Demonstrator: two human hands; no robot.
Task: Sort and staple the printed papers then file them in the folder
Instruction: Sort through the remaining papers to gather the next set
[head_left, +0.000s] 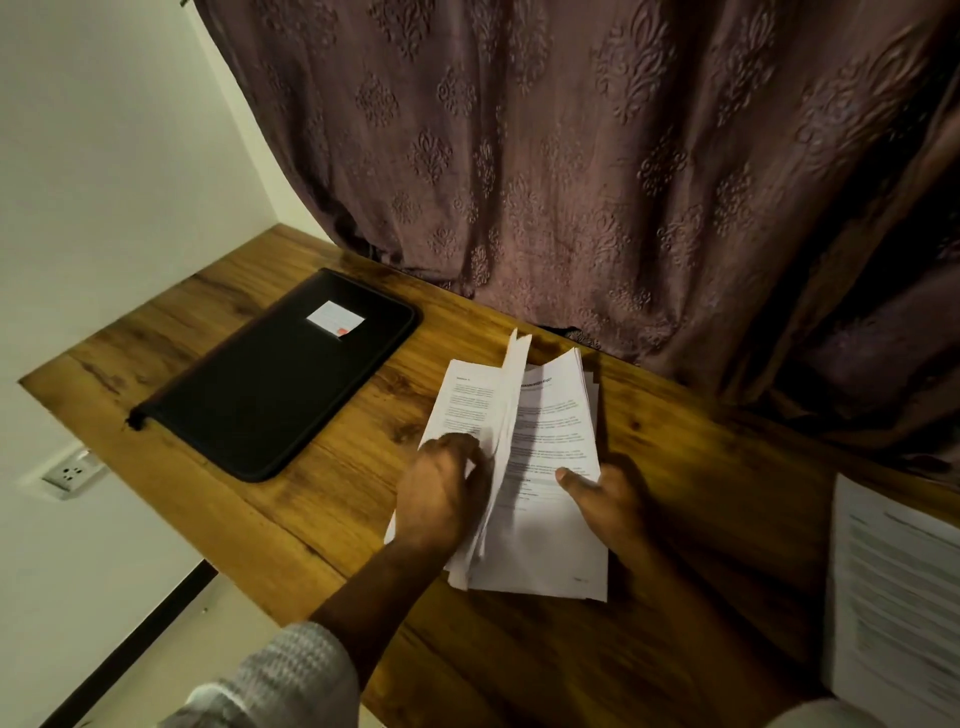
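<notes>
A stack of printed white papers (550, 441) is lifted over the middle of the wooden table (332, 499). My left hand (441, 493) grips the left part of the stack, with a few sheets fanned upward between the two halves. My right hand (605, 499) holds the right part, thumb lying on the top printed page. A closed black zip folder (275, 379) with a small white label lies flat at the left of the table, apart from the papers. No stapler is visible.
Another pile of printed sheets (893, 592) lies at the table's right edge. A patterned brown curtain (597, 171) hangs along the back of the table. A white wall with a socket (70, 474) is at the left.
</notes>
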